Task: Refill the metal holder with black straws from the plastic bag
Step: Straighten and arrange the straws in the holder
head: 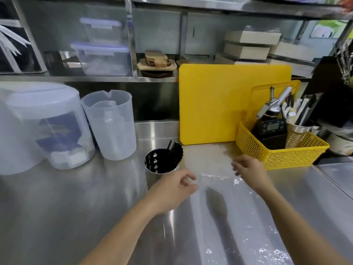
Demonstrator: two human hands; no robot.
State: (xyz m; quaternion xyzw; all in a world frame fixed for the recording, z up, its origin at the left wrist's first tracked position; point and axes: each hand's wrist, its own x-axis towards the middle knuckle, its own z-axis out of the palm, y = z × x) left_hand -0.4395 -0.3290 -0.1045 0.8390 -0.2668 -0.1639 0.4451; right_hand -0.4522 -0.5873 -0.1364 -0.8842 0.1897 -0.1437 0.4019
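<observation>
Crinkled plastic bag lies on steel counter.

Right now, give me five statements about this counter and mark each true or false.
The metal holder contains black straws. True.
The yellow basket stands left of the holder. False: it stands to its right.
The yellow cutting board lies flat. False: it stands upright on its edge.
The left hand and the right hand are both at the plastic bag. True.
The clear jug stands right of the basket. False: it stands left of the holder.
</observation>
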